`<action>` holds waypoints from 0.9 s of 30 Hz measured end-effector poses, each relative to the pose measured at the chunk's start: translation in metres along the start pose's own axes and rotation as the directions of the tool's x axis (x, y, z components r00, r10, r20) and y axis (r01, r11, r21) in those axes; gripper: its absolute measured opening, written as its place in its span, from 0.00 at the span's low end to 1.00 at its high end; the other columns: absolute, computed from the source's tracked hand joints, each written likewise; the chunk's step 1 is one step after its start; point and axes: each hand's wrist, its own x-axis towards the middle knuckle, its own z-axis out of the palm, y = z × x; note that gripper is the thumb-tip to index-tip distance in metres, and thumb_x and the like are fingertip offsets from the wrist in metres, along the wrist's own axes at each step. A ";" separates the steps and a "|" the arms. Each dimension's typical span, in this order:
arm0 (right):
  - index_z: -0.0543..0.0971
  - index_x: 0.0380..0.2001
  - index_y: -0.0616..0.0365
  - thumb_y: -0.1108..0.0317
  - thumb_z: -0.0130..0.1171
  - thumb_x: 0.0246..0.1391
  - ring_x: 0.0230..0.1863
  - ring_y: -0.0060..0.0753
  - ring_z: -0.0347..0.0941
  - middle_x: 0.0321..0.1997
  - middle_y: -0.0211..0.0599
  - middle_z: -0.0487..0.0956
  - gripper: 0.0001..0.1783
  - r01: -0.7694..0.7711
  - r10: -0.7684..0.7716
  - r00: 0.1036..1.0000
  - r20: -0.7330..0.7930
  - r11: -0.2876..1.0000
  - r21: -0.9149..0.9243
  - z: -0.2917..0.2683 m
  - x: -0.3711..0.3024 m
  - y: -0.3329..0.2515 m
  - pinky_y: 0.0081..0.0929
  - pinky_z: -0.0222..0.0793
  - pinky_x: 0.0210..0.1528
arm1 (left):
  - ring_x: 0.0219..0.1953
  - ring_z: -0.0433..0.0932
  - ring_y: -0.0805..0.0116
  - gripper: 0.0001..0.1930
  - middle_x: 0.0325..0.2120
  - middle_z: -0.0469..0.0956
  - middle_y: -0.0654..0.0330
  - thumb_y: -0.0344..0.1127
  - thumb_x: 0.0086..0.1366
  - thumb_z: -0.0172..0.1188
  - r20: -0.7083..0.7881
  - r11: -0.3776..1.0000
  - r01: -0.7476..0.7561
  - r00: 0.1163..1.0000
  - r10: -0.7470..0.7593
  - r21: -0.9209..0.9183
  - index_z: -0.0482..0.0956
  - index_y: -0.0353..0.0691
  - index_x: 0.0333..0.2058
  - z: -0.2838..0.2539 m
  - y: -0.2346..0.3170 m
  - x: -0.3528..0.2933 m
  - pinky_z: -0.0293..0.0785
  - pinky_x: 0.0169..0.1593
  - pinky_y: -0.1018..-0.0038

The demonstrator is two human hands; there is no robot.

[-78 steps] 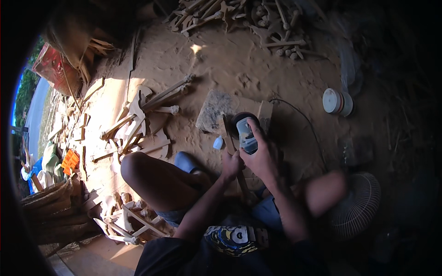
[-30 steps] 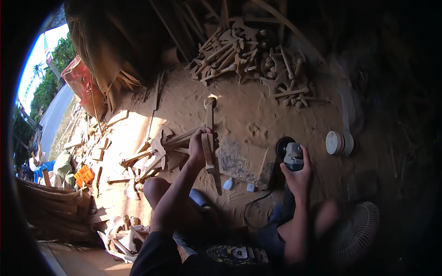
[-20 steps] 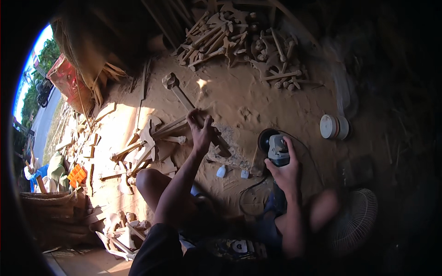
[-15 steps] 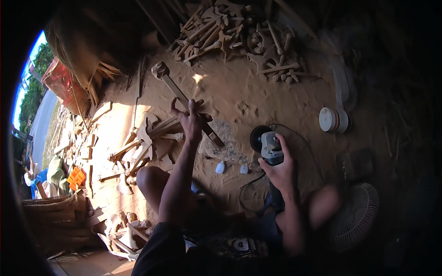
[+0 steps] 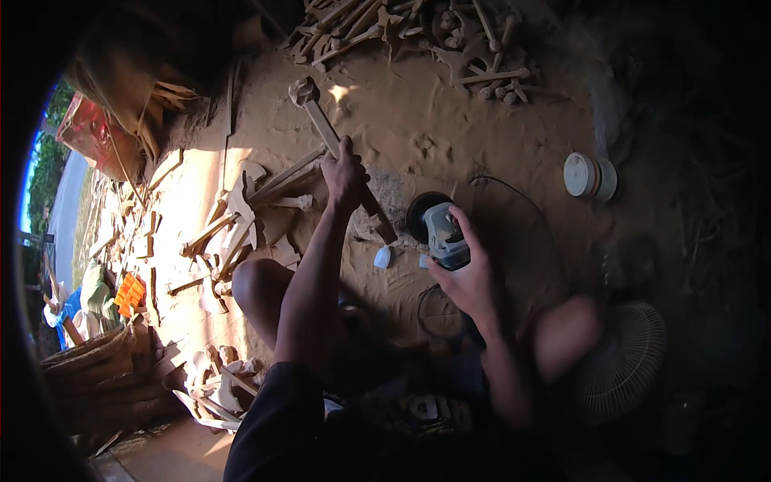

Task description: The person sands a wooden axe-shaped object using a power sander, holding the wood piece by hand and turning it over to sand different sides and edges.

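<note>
My left hand (image 5: 345, 178) is closed round the middle of a long wooden piece (image 5: 324, 127) with a carved knob at its far end. The piece slants, its near end lying over the front of a pale stone slab (image 5: 359, 228). In my right hand (image 5: 470, 277) is an angle grinder (image 5: 445, 231), gripped by its grey body. The grinder's dark round disc (image 5: 423, 215) faces the near part of the wooden piece, a small gap apart. Whether the disc is spinning cannot be made out. A small white object (image 5: 383, 257) lies on the sand just below the slab.
Carved wooden pieces form a pile (image 5: 353, 32) at the far side and another (image 5: 233, 221) at the left. A white round container (image 5: 590, 177) lies at the right. A round fan grille (image 5: 626, 357) stands beside my right knee. A dark cord (image 5: 522, 193) curves across the sand.
My left fingers, spread before, have wrapped round the wooden piece, which has shifted slightly to the right. The grinder has moved left, closer to the wood. The whole view has shifted a little.
</note>
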 end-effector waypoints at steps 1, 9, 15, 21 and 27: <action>0.68 0.77 0.49 0.67 0.74 0.54 0.68 0.52 0.79 0.69 0.52 0.80 0.47 -0.001 0.001 1.000 0.008 0.999 -0.042 0.003 0.000 0.000 0.40 0.76 0.67 | 0.13 0.64 0.76 0.18 0.17 0.65 0.70 0.49 0.78 0.60 -0.007 1.000 0.010 1.000 -0.010 0.008 0.67 0.47 0.31 0.000 -0.001 0.000 0.65 0.17 0.70; 0.68 0.76 0.46 0.67 0.76 0.52 0.64 0.57 0.80 0.68 0.49 0.81 0.48 0.004 0.001 0.999 0.037 0.993 -0.116 0.019 0.003 0.006 0.46 0.79 0.62 | 0.13 0.64 0.76 0.19 0.16 0.65 0.69 0.49 0.77 0.61 -0.033 0.999 -0.026 0.999 0.027 0.038 0.68 0.46 0.29 0.008 -0.006 0.005 0.64 0.18 0.70; 0.68 0.76 0.44 0.67 0.75 0.52 0.61 0.61 0.82 0.66 0.50 0.82 0.48 0.023 -0.018 0.999 0.043 0.992 -0.124 0.020 0.007 0.005 0.49 0.79 0.61 | 0.13 0.63 0.76 0.18 0.15 0.64 0.69 0.48 0.77 0.61 -0.045 1.000 0.001 0.999 0.000 0.024 0.68 0.46 0.30 0.010 -0.005 0.007 0.63 0.17 0.70; 0.68 0.76 0.42 0.65 0.75 0.53 0.55 0.63 0.84 0.60 0.52 0.85 0.47 -0.052 0.074 0.992 0.105 0.979 -0.198 0.016 0.010 -0.006 0.52 0.81 0.56 | 0.12 0.64 0.76 0.18 0.15 0.64 0.69 0.49 0.77 0.60 -0.057 0.998 -0.022 0.998 0.026 0.067 0.68 0.45 0.32 0.006 -0.010 0.010 0.64 0.16 0.71; 0.69 0.75 0.40 0.64 0.75 0.53 0.51 0.65 0.85 0.56 0.56 0.86 0.47 -0.021 0.036 0.997 0.068 0.979 -0.205 0.025 0.020 0.001 0.54 0.81 0.53 | 0.12 0.63 0.76 0.17 0.15 0.64 0.69 0.49 0.78 0.60 -0.070 0.994 -0.046 0.996 0.053 0.096 0.71 0.44 0.34 0.006 -0.013 0.007 0.64 0.16 0.71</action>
